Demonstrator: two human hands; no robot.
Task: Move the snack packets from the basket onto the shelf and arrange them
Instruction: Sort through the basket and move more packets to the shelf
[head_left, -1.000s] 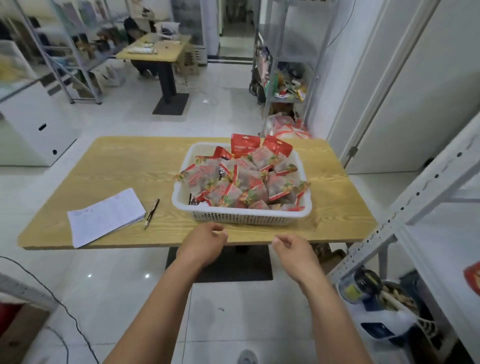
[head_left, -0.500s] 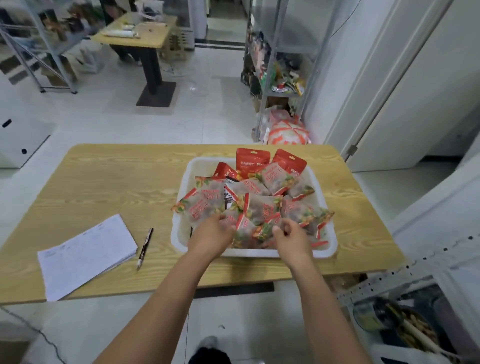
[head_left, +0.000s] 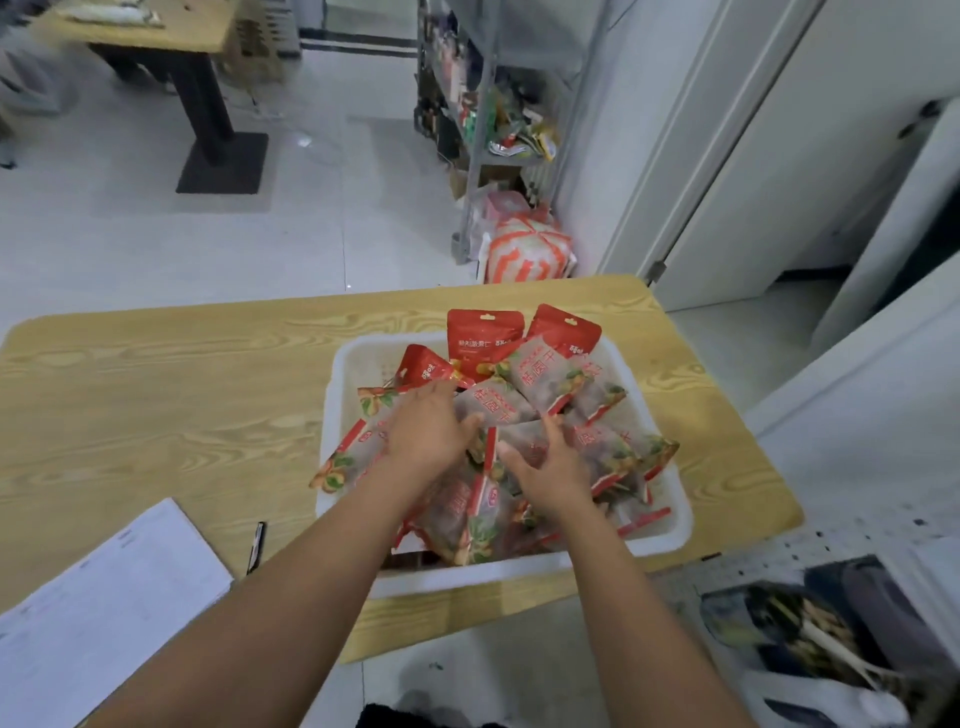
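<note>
A white plastic basket (head_left: 673, 519) stands on the right half of a wooden table (head_left: 156, 395). It is heaped with several snack packets: translucent ones with red print (head_left: 545, 379) and solid red pouches (head_left: 483, 338) at the back. My left hand (head_left: 427, 428) lies on the pile's left middle, its fingers stretched over a translucent packet (head_left: 498, 408). My right hand (head_left: 545, 467) hovers just right of it with fingers spread, touching the packets below. Neither hand holds a packet. The white shelf (head_left: 878, 415) runs along the right edge.
A stack of papers (head_left: 104, 597) and a black pen (head_left: 257, 545) lie on the table's near left. A metal rack with goods (head_left: 493, 114) and a red-white bundle (head_left: 527, 249) stand beyond the table. Jars and bags (head_left: 810, 634) sit low on the right.
I have stepped up to the table. Both hands moved forward from the basket's near rim onto the middle of the packet pile, and their fingers have spread out.
</note>
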